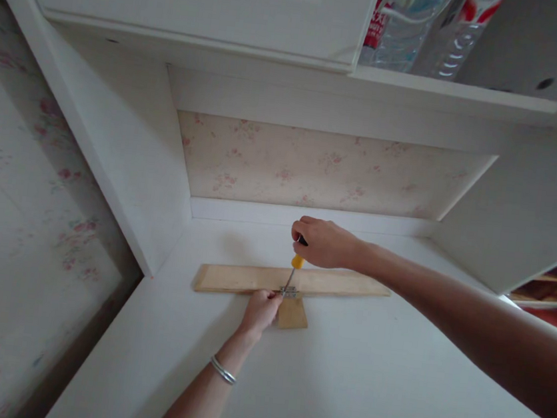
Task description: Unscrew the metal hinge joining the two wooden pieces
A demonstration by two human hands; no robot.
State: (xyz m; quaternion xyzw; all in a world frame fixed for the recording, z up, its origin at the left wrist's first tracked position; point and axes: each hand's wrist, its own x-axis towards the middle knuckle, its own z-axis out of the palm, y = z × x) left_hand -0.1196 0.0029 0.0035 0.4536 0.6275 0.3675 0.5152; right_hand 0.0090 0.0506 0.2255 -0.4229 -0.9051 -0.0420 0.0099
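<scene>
My right hand [327, 243] is closed round the handle of a screwdriver [297, 261], which has a yellow collar and a black grip. Its shaft points down to a metal hinge [288, 292]. The hinge lies across the joint of a long wooden board [240, 277] and a short wooden piece [293, 314]. At the hinge's left side, my left hand [261, 311] has its fingers pinched together. What those fingers hold, if anything, is too small to make out. A silver bangle [223, 370] circles the left wrist.
The boards lie on a white surface [339, 384] inside a white cabinet recess. Side panels [112, 123] stand left and right. Overhead, a shelf [452, 93] holds plastic bottles [403, 35]. Floral wallpaper [284, 163] shows behind.
</scene>
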